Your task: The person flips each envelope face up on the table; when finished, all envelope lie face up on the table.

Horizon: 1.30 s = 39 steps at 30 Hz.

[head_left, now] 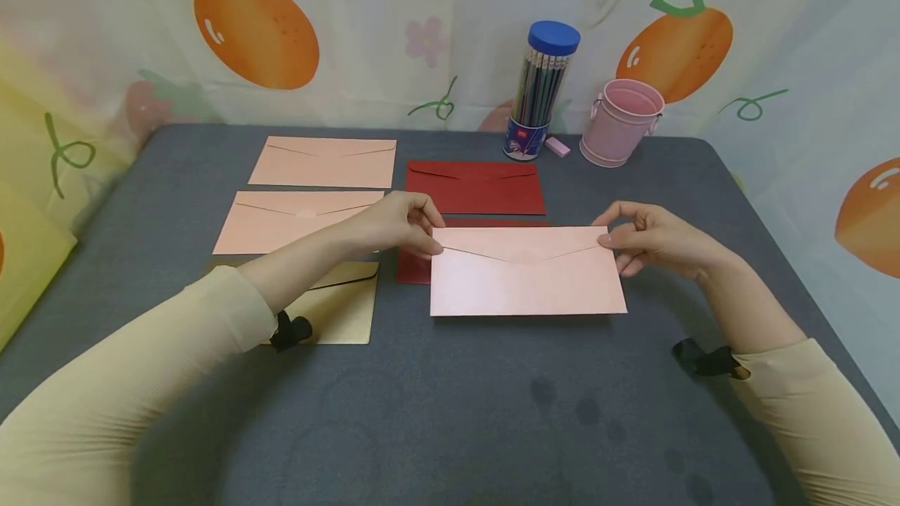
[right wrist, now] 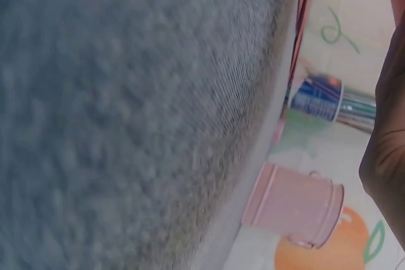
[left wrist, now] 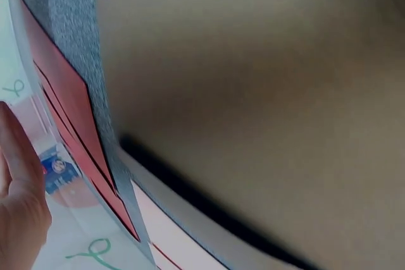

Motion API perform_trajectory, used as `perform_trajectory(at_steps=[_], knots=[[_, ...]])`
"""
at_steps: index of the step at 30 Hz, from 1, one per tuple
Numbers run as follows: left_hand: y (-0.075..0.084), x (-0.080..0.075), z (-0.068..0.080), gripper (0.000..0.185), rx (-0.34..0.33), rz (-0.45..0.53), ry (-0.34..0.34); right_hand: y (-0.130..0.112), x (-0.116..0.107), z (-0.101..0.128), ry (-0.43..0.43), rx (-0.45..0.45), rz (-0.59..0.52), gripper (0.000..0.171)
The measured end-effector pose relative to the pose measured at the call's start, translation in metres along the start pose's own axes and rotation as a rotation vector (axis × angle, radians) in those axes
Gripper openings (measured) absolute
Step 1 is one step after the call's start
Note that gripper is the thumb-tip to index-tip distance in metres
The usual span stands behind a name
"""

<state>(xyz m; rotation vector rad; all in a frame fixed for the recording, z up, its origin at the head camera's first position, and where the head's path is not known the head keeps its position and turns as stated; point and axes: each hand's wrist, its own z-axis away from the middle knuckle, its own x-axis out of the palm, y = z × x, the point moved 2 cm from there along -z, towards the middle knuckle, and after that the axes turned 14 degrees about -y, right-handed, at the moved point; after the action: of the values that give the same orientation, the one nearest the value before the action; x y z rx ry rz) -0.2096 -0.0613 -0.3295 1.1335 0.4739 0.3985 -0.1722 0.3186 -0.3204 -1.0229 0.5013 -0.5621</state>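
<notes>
Pinching the two upper corners of a pale pink envelope [head_left: 527, 272], the person keeps it square in front of them on the grey bench [head_left: 450, 412], flap side up with the flap closed. The left hand [head_left: 397, 223] has thumb and fingers curled onto the top-left corner, and the right hand [head_left: 650, 240] nips the top-right corner the same way, its remaining fingers loosely bent; holding opposite corners like this looks like a way to keep the paper level and straight. Directly beneath the left hand's fingertips a dark red envelope [head_left: 415, 265] pokes out from under the pink one, and a second dark red envelope [head_left: 476, 187] lies just beyond that hand. Further out on the left hand's side are two more pale pink envelopes [head_left: 298, 219], one behind the other, and nearer the left forearm a tan envelope with a dark edge [head_left: 341, 304]. Beyond the right hand, at the far edge, stand a clear pencil tub with a blue lid [head_left: 541, 92], a small pink eraser [head_left: 558, 146] and a pink metal pail [head_left: 622, 122].
</notes>
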Motion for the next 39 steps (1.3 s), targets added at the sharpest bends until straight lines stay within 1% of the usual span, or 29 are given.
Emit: perform_trajectory(at_steps=[5, 8, 13, 16, 18, 21, 25, 28, 35, 39], knots=[[-0.003, -0.004, 0.008, 0.029, -0.046, -0.085, -0.141, -0.001, 0.010, -0.008, -0.059, 0.026, -0.001, 0.015], [-0.005, -0.006, 0.012, 0.027, -0.076, -0.114, -0.207, -0.002, 0.016, -0.013, -0.103, 0.046, 0.004, 0.014], [-0.009, -0.007, 0.017, 0.020, -0.147, -0.129, -0.280, -0.006, 0.026, -0.021, -0.174, 0.061, 0.032, 0.013], [-0.012, -0.008, 0.019, 0.016, -0.185, -0.162, -0.312, -0.006, 0.032, -0.025, -0.207, 0.076, 0.046, 0.015], [-0.013, -0.008, 0.020, 0.014, -0.197, -0.194, -0.330, -0.007, 0.036, -0.028, -0.221, 0.095, 0.062, 0.018], [-0.015, -0.008, 0.020, 0.014, -0.215, -0.239, -0.345, -0.006, 0.040, -0.032, -0.232, 0.121, 0.085, 0.021], [-0.016, -0.007, 0.020, 0.014, -0.229, -0.275, -0.345, -0.004, 0.045, -0.036, -0.225, 0.149, 0.133, 0.025], [-0.017, -0.005, 0.020, 0.013, -0.228, -0.308, -0.344, -0.003, 0.048, -0.038, -0.197, 0.163, 0.180, 0.026], [-0.018, 0.001, 0.020, 0.009, -0.195, -0.441, -0.345, -0.005, 0.054, -0.042, -0.113, 0.222, 0.285, 0.024], [-0.018, 0.003, 0.021, 0.009, -0.193, -0.469, -0.339, -0.006, 0.057, -0.043, -0.090, 0.251, 0.330, 0.023]])
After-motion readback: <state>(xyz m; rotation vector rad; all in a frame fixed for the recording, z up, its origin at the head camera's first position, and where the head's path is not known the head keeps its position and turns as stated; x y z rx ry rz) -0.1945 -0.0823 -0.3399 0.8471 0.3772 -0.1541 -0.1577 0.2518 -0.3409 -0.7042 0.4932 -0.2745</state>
